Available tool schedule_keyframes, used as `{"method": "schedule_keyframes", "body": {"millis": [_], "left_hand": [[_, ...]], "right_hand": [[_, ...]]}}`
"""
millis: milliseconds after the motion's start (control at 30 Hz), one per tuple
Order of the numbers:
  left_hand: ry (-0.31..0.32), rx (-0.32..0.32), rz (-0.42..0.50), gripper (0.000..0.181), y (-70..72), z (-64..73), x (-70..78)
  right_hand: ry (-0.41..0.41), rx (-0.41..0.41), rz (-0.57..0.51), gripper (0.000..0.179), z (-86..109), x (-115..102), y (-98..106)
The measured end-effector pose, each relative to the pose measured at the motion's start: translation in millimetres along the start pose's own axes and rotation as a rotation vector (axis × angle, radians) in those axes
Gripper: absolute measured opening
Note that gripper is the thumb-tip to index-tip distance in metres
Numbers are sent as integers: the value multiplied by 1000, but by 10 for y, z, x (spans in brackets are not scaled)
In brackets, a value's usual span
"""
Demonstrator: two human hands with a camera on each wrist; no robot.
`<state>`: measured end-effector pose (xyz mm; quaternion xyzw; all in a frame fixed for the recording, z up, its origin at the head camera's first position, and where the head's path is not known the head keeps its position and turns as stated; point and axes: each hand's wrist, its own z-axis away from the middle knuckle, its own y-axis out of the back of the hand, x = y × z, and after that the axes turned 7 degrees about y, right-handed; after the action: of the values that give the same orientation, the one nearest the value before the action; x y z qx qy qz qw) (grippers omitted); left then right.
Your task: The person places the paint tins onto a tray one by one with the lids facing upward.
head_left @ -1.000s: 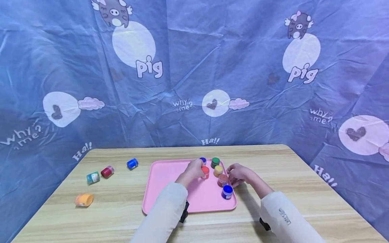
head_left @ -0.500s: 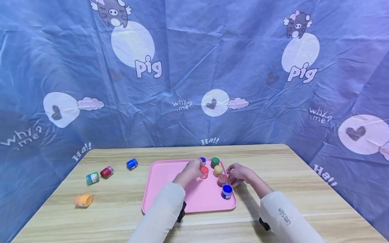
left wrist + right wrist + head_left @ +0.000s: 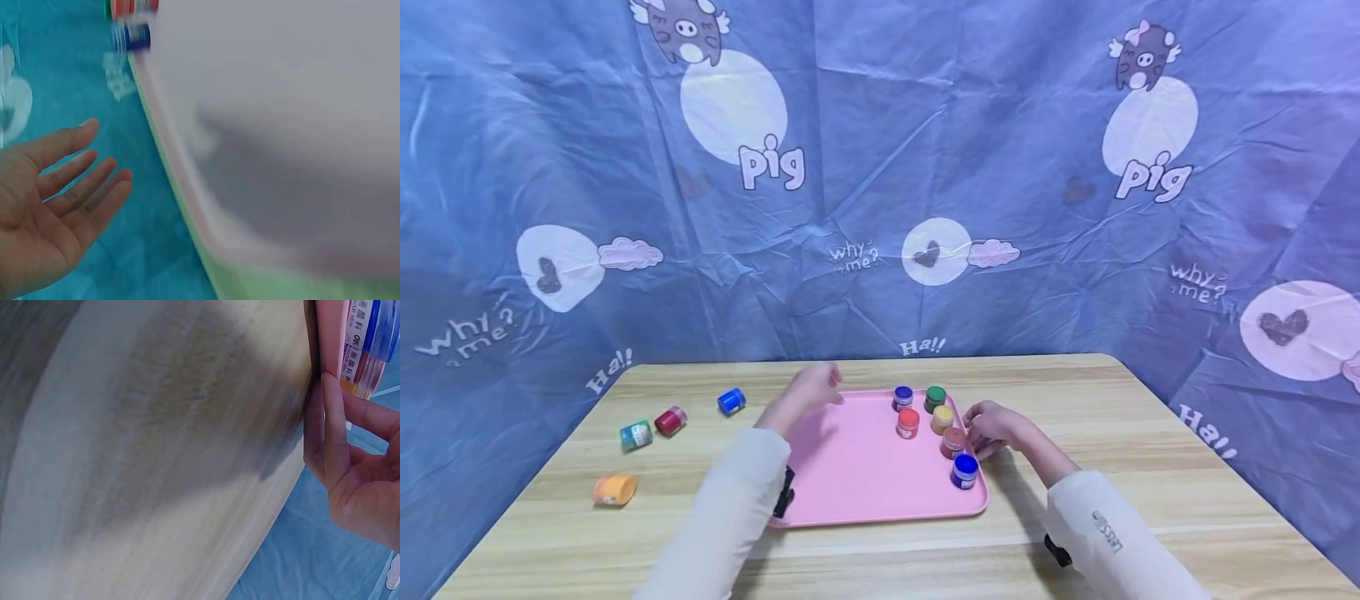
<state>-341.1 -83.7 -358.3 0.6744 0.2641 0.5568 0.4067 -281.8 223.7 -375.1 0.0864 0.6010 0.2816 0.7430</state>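
Light wood-grain table: supports the pink rectangular tray. Orange cylindrical paint jar: on its side, left of tray. Six upright coloured cylindrical paint jars: inside tray, right side. Right hand: extended fingers touch tray's outer right rim. Left hand: fingers relaxed, holding nothing, above tray's far left portion.

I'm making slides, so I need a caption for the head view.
Left hand hovers near a pink rectangular tray bearing six multicoloured cylindrical plastic paint jars; right hand touches the tray's edge.
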Motion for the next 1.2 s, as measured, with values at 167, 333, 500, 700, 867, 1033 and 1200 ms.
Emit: {"method": "schedule_keyframes", "body": {"millis": [167,333,500,700,867,1033,1200], "left_hand": [[117,36,-66,33,383,217,-140],[168,100,-101,39,547,370,-404],[226,178,-124,42,545,441,-701],[264,208,-166,47,522,559,-913],[257,206,-203,47,471,595,-1020],[283,196,-203,35,405,580,-1091],[311,203,-199,32,351,556,-1123]], "right_hand": [[2,-3,7,32,-5,4,3],[-8,2,4,34,-5,14,12],[-7,12,16,34,0,13,5],[-20,21,25,33,-5,-4,-24],[-25,21,30,33,-3,-16,-22],[-39,30,38,33,-10,-25,-18],[-28,23,37,31,-12,-18,-20]]}}
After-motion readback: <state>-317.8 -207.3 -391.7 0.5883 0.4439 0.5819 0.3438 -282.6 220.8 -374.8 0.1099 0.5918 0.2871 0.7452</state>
